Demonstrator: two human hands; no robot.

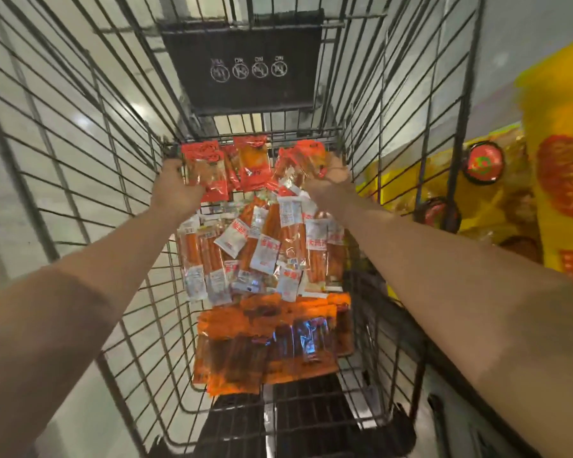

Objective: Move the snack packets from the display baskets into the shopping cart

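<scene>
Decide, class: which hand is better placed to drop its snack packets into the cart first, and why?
Probably the right. The right hand grips red packets directly above the pile on the cart floor. The left hand holds its packets nearer the cart's left wall. The difference is small.

A shop: wire shopping cart (407, 133), stacked yellow snack bags (510, 180).

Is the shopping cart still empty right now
No, a pile of snack packets already lies on the wire floor of the shopping cart.

Both forearms are bare, with no sleeves or jewellery.
</scene>
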